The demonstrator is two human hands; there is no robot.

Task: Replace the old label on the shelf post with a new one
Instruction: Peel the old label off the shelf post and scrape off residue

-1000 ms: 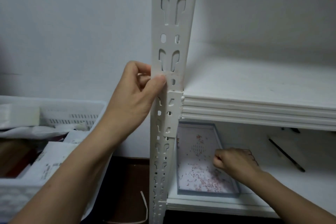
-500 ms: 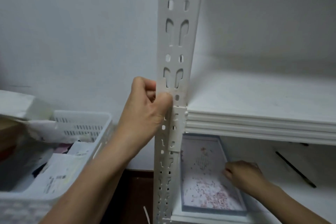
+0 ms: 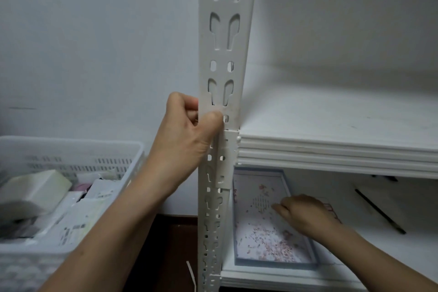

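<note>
Label [image 3: 219, 109] under left thumb, shelf post [image 3: 224, 54]

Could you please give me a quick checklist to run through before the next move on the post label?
1. Left hand on the post: ok, thumb pressed on its front just above the shelf joint.
2. Label under the thumb: cannot tell, only a faint translucent patch shows there.
3. Old label fully off: cannot tell.
4. Right hand at the tray: ok, reaching into it on the lower shelf.
5. New label picked up: cannot tell, fingers curled over the tray, nothing seen in them.
6. Post face clean: not ok, smudges near the thumb.
</note>
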